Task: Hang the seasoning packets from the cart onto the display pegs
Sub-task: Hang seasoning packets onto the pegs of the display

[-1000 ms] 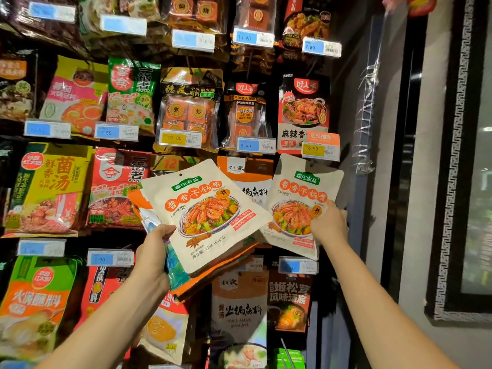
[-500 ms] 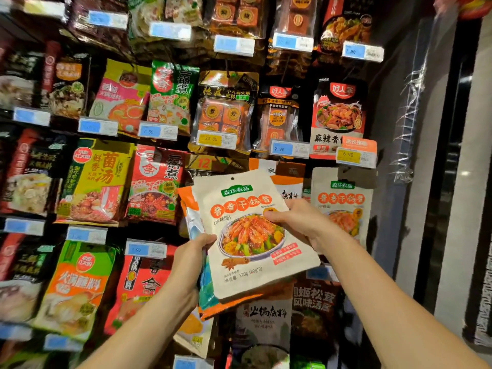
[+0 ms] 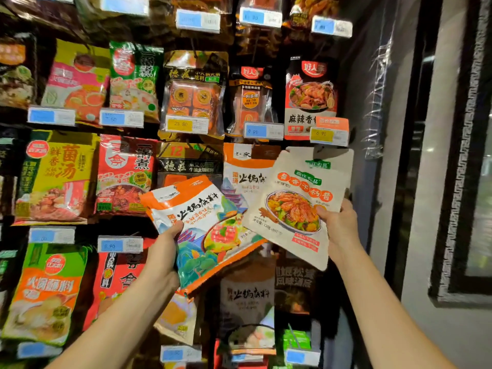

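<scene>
Head view: right of centre, the right hand (image 3: pixel 338 225) has its fingers (image 3: pixel 326 213) pinched on the lower right edge of a beige packet (image 3: pixel 292 209). The packet's top is tilted up toward the spot under the yellow price tag (image 3: pixel 328 134), probably to thread it on in front of a matching packet (image 3: pixel 336 162) hanging there. At lower centre, the left hand (image 3: pixel 165 251) grips a stack of orange packets (image 3: pixel 202 225) by its lower left corner, held low as waiting stock. The cart is out of view.

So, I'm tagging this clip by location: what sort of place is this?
Most likely a grocery shop aisle: seasoning packets hang in rows on a display wall, with price tags clipped below them.
</scene>
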`<state>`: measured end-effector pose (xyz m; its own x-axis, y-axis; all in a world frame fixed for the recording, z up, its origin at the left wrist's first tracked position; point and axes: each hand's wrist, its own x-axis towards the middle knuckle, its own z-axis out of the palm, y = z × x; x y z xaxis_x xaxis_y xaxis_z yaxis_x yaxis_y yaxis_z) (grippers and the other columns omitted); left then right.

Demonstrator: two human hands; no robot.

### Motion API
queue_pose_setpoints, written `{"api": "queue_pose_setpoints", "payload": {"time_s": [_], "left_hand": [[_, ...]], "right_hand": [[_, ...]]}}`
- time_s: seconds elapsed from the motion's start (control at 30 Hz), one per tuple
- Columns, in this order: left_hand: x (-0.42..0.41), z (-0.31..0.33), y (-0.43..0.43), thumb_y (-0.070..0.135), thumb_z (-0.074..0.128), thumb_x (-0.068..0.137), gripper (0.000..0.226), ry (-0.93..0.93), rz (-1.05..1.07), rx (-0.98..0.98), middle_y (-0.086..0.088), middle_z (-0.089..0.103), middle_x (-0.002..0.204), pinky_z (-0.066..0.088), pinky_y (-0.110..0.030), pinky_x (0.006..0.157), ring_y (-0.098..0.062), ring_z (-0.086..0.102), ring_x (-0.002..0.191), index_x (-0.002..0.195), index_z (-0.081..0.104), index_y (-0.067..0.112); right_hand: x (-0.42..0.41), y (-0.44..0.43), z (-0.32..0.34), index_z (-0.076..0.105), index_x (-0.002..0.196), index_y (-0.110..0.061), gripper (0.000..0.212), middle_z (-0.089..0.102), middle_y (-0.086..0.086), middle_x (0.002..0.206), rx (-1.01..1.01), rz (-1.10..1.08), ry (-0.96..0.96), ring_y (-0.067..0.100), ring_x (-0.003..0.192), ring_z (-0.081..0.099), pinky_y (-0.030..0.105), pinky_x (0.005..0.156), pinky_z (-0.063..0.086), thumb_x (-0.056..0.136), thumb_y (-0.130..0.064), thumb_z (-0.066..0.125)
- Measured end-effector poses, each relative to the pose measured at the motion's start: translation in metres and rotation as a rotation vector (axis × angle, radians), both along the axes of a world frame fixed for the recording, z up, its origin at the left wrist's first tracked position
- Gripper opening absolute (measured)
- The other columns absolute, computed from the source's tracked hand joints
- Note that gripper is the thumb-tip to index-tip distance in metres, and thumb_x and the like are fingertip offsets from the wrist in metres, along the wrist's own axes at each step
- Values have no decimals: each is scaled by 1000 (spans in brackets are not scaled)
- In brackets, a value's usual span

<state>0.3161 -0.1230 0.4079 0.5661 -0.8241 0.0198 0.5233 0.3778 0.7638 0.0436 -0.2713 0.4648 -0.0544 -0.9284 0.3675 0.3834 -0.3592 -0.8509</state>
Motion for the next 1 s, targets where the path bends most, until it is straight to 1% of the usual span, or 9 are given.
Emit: {"api": "queue_pose_setpoints", "payload": {"time_s": [0.07, 0.13, 0.2, 0.27, 0.43, 0.53, 0.63, 0.83, 1.0], "left_hand": [[-4, 3, -2, 30, 61, 100, 29, 2, -5, -13, -15, 76, 111, 60, -45, 70, -31, 75, 82, 123, 64, 13], [-5, 4, -4, 31, 59, 101, 25, 0, -19, -20, -14, 76, 110, 61, -43, 67, -30, 75, 80, 119, 64, 15], [-4, 5, -5, 32, 58, 101, 24, -15, -30, -27, -13, 77, 109, 60, -43, 68, -30, 75, 80, 117, 63, 15], [-3, 6, -7, 33, 58, 101, 26, -25, -34, -32, -14, 77, 106, 59, -44, 71, -30, 75, 79, 118, 64, 15], [-6, 12, -9, 32, 57, 101, 27, -17, -35, -52, -13, 76, 109, 58, -45, 72, -31, 74, 85, 122, 62, 15], [-11, 14, -12, 32, 58, 101, 25, -16, -25, -60, -11, 77, 107, 60, -43, 68, -29, 75, 79, 120, 62, 16], [-13, 15, -15, 31, 60, 100, 29, -2, -14, -61, -13, 76, 113, 60, -45, 72, -31, 74, 86, 124, 62, 16], [-11, 13, -15, 34, 60, 100, 32, 1, -28, -59, -12, 76, 112, 60, -44, 68, -30, 76, 82, 126, 63, 16], [-6, 12, -14, 35, 61, 99, 33, -2, -16, -53, -12, 77, 111, 60, -44, 66, -31, 76, 82, 126, 63, 16]], "right_hand": [[-4, -6, 3, 52, 132, -14, 42, 70, 4, 111, -22, -48, -57, 21, 96, 70, 38, 68, 56, 97, 7, 60], [-6, -13, 8, 51, 133, -16, 45, 70, 3, 110, -37, -64, -83, 22, 98, 70, 41, 71, 58, 96, 8, 60], [-5, -20, 14, 51, 134, -18, 46, 70, 3, 111, -51, -77, -100, 25, 102, 70, 47, 78, 60, 96, 7, 61], [-6, -25, 21, 49, 138, -18, 49, 70, 2, 112, -74, -99, -101, 24, 104, 70, 47, 82, 60, 97, 6, 61], [-5, -36, 35, 48, 141, -17, 53, 70, 2, 113, -114, -96, -108, 19, 100, 69, 38, 72, 58, 96, 7, 61], [-1, -43, 41, 48, 140, -19, 53, 70, 2, 114, -93, -75, -80, 23, 104, 70, 46, 81, 60, 96, 6, 62], [2, -48, 44, 50, 137, -21, 51, 70, 4, 116, -53, -57, -60, 27, 107, 69, 53, 87, 59, 96, 6, 62], [4, -51, 49, 47, 125, -25, 43, 68, 4, 113, 15, -8, -43, 29, 105, 70, 56, 87, 59, 97, 5, 60], [2, -55, 49, 51, 138, -19, 48, 70, 6, 117, 38, 20, -135, 28, 102, 71, 53, 82, 61, 97, 5, 61]]}}
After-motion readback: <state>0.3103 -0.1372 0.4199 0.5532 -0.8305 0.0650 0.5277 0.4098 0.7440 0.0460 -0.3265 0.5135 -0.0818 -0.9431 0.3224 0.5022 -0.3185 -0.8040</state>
